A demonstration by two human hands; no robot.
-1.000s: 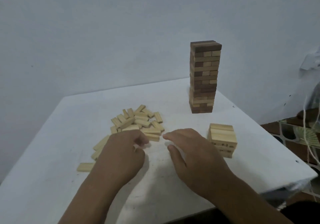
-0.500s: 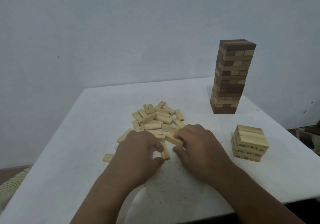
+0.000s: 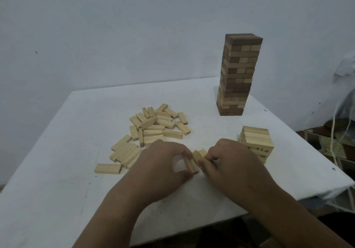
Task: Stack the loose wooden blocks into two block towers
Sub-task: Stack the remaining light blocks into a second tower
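Observation:
A heap of loose pale wooden blocks [image 3: 157,126] lies in the middle of the white table [image 3: 76,180]. A tall tower of dark and pale blocks [image 3: 237,76] stands at the back right. A short pale tower [image 3: 256,141] stands at the right, partly hidden behind my right hand. My left hand [image 3: 163,169] grips a pale block [image 3: 191,165] near the table's front. My right hand [image 3: 228,163] pinches two more pale blocks [image 3: 199,154] right beside it. Both hands meet between the heap and the short tower.
A single block [image 3: 108,168] lies apart at the heap's left front. The table's right edge drops off near a patterned floor [image 3: 334,144] and some white cords [image 3: 335,132]. A plain wall stands behind the table.
Both hands have drawn back from the heap toward the table's front, each now holding blocks lifted from it. The camera view has swung left and then part-way back.

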